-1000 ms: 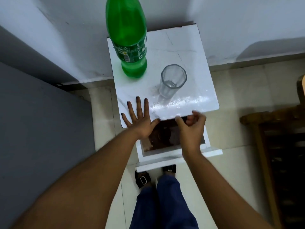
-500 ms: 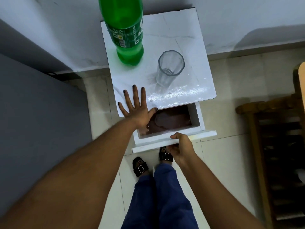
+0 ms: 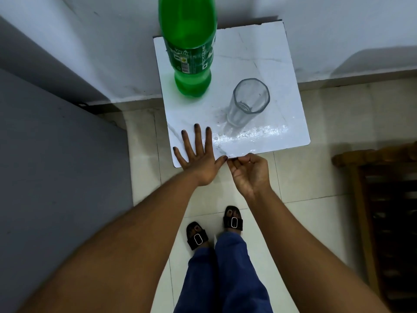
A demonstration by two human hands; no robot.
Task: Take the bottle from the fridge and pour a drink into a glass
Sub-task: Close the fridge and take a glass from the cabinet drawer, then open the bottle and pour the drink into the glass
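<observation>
— What does the head view show on the small white table (image 3: 266, 53)?

— A big green bottle (image 3: 188, 45) stands upright at the far left part of the top, close to the wall; its cap is cut off by the upper edge of the picture. A clear glass (image 3: 249, 99) stands upright to the right of the bottle and nearer the person, near it but not touching. It looks empty. Wet, shiny speckles lie on the top in front of the glass.

— And the hands?

— The left hand (image 3: 198, 159) lies flat, palm down, on the near left corner of the table, fingers straight and spread apart, thumb pointing right along the front edge. It holds nothing.

— The right one?

— The right hand (image 3: 249, 171) is just beside the left thumb at the table's front edge, palm turned up, fingers curled in with the tips near the edge. I cannot tell whether they pinch anything there.

— Anything else around?

— Below, two legs in blue trousers (image 3: 225, 274) and two feet in black sandals (image 3: 233, 220) with buckles stand on pale floor tiles. A grey surface (image 3: 56, 177) fills the left side, and dark wooden furniture (image 3: 383, 199) sits at the right.
</observation>
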